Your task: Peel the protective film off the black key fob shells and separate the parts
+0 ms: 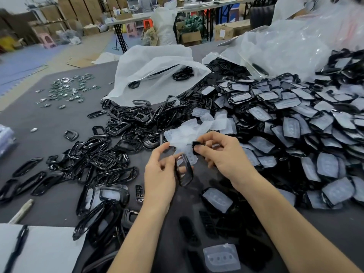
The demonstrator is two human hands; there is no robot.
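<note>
My left hand (160, 174) grips a glossy black key fob frame (184, 170) on its left edge, held upright above the dark table. My right hand (222, 152) pinches a small black part (196, 147) between thumb and fingers, just up and right of the frame. A piece of translucent white film (190, 157) hangs between the two parts. Peeled film pieces (197, 127) lie in a loose heap just beyond my hands.
A big pile of film-covered black shells (295, 123) fills the right. Bare black frames (118, 146) spread left and near. A white plastic bag (153, 75) lies behind. Small silver pieces (69, 89) sit far left, and a white pad with a pen (39, 251) at the bottom left.
</note>
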